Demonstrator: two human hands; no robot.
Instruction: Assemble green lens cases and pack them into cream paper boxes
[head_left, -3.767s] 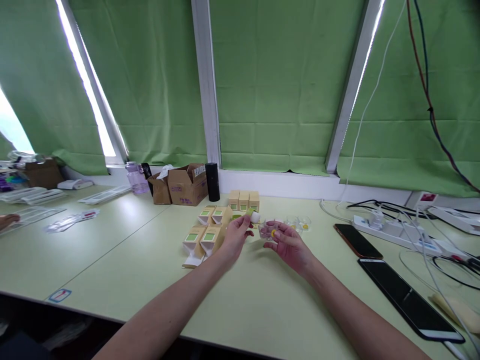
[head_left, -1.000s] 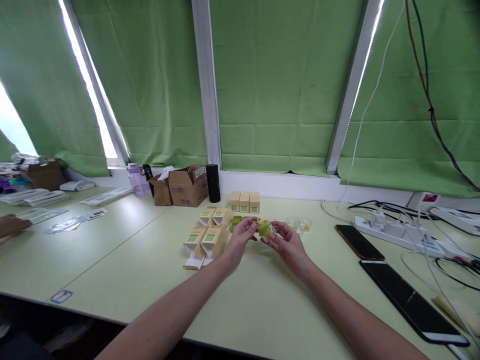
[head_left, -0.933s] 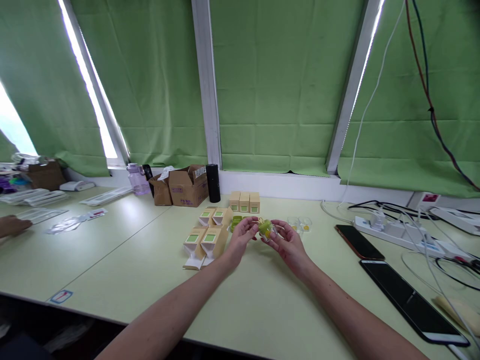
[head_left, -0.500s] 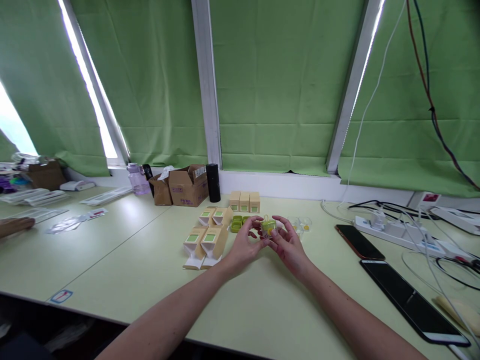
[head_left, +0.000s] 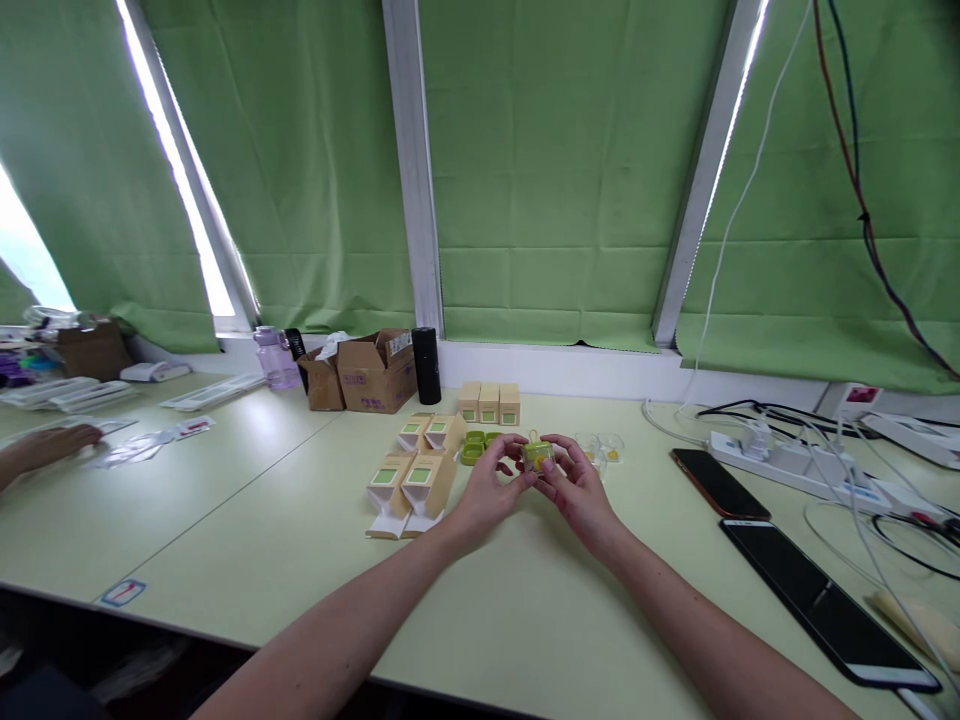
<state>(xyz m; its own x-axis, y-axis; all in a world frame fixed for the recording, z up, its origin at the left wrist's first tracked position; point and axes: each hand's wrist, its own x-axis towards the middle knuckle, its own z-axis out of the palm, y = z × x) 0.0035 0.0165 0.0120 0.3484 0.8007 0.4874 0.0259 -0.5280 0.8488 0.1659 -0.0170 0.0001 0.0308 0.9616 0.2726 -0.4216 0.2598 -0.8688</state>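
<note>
My left hand (head_left: 489, 485) and my right hand (head_left: 576, 488) meet over the pale green table (head_left: 247, 500), fingers pinched from both sides on a small clear case with a green lid and yellow part (head_left: 537, 455). Just left of my hands lie tan cartons with green labels (head_left: 411, 482), some open-ended. Three upright tan boxes (head_left: 489, 401) stand behind. Green lids (head_left: 474, 446) lie beside my left fingers, and small clear cases with yellow bits (head_left: 602, 447) sit right of my right hand.
Brown cardboard boxes (head_left: 367, 371), a black cylinder (head_left: 426, 365) and a purple bottle (head_left: 268, 355) stand at the back. Two phones (head_left: 817, 590) (head_left: 712, 482), a power strip (head_left: 795, 460) and cables lie at right. Another person's hand (head_left: 45, 448) rests on packets at far left.
Earlier my left hand held a white-tipped green piece apart from the clear case in my right. Now both hands press together on the case with the green lid. The other person's hand moved right.
</note>
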